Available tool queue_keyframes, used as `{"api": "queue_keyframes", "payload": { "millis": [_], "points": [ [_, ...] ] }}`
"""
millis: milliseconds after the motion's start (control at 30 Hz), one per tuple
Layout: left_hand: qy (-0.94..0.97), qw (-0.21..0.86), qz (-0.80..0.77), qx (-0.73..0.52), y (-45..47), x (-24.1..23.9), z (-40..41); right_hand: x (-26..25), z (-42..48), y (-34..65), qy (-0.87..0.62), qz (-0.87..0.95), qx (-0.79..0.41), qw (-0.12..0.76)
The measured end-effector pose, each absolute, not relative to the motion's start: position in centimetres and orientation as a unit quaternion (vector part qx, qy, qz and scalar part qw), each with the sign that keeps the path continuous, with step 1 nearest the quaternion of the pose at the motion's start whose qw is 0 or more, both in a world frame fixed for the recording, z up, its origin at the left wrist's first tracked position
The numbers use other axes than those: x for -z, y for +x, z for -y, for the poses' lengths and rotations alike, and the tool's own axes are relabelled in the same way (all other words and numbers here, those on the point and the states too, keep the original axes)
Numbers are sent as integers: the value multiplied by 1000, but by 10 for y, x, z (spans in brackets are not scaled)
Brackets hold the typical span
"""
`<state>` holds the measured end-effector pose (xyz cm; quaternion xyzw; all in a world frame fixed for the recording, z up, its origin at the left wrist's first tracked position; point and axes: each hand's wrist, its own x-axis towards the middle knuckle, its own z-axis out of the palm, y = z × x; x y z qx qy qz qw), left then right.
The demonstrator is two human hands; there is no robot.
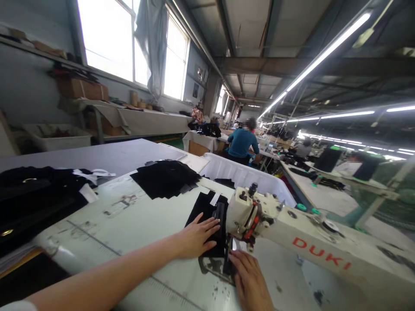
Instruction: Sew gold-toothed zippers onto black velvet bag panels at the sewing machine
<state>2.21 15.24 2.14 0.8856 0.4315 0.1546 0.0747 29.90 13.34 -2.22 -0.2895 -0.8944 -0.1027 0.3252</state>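
My left hand (197,236) lies flat with fingers stretched out on a black fabric piece (205,211) on the sewing table (129,224). It presses the cloth just left of the sewing machine head (247,212). My right hand (250,276) rests on the table below the needle, fingertips touching the near edge of the black fabric by the metal plate (212,264). The white machine arm (324,250) is marked DUKI in red letters. Whether the needle is down is hidden.
A stack of black cut pieces (165,178) lies further back on the table. Dark garments (35,194) pile at the left. A white bin (249,177) stands behind the machine. A person in a blue top (241,143) works at a far table.
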Motion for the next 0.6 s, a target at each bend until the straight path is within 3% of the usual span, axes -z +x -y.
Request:
{"api": "queue_keyframes", "payload": {
  "millis": [433, 600],
  "points": [
    [889, 0, -406, -211, 27, -31, -125, 16, -129, 261, -305, 875, 122, 355],
    [891, 3, -403, -209, -12, -29, -124, 41, -104, 218, -315, 876, 111, 347]
  ]
}}
